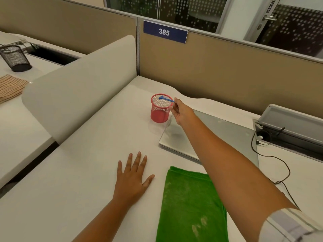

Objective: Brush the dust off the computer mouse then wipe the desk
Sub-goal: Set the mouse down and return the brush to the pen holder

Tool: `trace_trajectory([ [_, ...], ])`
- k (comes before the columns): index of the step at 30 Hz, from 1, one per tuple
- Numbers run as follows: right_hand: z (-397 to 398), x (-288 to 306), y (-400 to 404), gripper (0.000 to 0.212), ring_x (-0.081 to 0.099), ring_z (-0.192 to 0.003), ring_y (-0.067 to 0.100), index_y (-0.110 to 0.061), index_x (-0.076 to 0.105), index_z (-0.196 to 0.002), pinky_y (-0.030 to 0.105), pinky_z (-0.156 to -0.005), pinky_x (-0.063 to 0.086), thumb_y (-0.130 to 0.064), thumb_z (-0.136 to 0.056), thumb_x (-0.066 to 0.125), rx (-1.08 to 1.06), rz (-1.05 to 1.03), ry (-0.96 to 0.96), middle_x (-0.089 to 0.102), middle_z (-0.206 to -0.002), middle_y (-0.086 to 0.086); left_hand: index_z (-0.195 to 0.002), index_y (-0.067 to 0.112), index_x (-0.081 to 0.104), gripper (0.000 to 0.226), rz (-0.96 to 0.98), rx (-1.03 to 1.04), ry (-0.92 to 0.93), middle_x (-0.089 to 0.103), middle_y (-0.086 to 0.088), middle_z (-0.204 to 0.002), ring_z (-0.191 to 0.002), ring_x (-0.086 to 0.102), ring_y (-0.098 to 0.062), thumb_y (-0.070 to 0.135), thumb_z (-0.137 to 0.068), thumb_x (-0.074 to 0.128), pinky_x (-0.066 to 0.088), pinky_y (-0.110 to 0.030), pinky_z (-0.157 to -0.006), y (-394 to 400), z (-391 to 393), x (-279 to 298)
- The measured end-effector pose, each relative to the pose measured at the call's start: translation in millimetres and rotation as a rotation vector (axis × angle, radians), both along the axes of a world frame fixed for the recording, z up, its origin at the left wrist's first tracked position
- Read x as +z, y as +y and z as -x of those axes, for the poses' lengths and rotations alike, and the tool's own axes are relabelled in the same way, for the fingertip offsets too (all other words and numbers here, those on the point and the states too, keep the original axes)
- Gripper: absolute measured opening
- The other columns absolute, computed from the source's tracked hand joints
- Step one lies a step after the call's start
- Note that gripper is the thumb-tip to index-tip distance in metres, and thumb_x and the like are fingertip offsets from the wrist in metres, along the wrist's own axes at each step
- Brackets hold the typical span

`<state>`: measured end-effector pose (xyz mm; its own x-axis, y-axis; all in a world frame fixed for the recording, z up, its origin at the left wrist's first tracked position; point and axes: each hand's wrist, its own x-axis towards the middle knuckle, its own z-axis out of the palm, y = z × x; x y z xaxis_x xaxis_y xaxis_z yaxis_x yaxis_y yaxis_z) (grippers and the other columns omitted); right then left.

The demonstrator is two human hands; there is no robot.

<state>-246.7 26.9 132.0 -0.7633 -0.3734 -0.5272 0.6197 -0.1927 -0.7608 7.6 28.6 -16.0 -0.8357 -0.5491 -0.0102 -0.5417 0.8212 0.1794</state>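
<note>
Pinching blue brush (166, 99) over red cup (160, 109), right hand (181, 113).

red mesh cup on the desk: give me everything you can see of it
The red mesh cup is a round wire-mesh pen holder with a solid rim and base, metal by its look. It stands upright on the white desk, just off the closed laptop's far left corner. A blue tool lies across its rim, pinched by the right hand. Nothing else shows inside.
</note>
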Motion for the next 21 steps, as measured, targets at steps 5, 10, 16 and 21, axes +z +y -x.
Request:
trace_trajectory([
  [5, -1.0, -6.5, -2.0, 0.033, 0.063, -0.069, 0.015, -0.004, 0.056, -0.099, 0.029, -0.069, 0.058, -0.026, -0.079, 0.071, 0.073, -0.091, 0.065, 0.064, -0.084, 0.01, -0.144, 0.032, -0.006, 0.075, -0.02, -0.002, 0.041, -0.01, 0.007, -0.152, -0.138, -0.017, -0.019, 0.07, -0.079, -0.001, -0.012, -0.046, -0.109, 0.6, 0.5, 2.1],
  [10, -7.9, -21.1, 30.3, 0.03, 0.063, -0.082, 0.019, -0.009, 0.055, -0.097, 0.033, -0.076, 0.058, -0.03, -0.081, 0.069, 0.104, -0.288, 0.253, 0.062, -0.092, 0.009, -0.142, 0.034, -0.012, 0.076, 0.015, 0.008, -0.001, -0.013, 0.007, -0.152, -0.138, -0.021, -0.017, 0.071, -0.077, -0.007, -0.013, -0.047, -0.109, -0.3, 0.8, 0.5],
  [16, -26.4, -43.4, 113.7, 0.027, 0.062, -0.081, 0.015, -0.011, 0.057, -0.096, 0.028, -0.066, 0.058, -0.028, -0.08, 0.071, 0.146, -0.42, 0.402, 0.061, -0.097, 0.007, -0.145, 0.031, -0.003, 0.08, -0.009, 0.001, 0.016, -0.006, 0.006, -0.154, -0.139, -0.014, -0.018, 0.073, -0.076, -0.005, -0.008, -0.049, -0.111, -0.8, 1.5, 0.9],
  [21, -54.1, -62.1, 185.4, 0.027, 0.06, -0.07, 0.011, -0.015, 0.058, -0.093, 0.026, -0.069, 0.054, -0.034, -0.079, 0.07, 0.212, -0.646, 0.622, 0.06, -0.087, -0.002, -0.145, 0.032, -0.004, 0.083, -0.001, 0.006, -0.02, -0.005, 0.005, -0.155, -0.14, -0.013, -0.017, 0.073, -0.073, -0.007, -0.005, -0.049, -0.112, -0.9, 1.8, 2.2],
])
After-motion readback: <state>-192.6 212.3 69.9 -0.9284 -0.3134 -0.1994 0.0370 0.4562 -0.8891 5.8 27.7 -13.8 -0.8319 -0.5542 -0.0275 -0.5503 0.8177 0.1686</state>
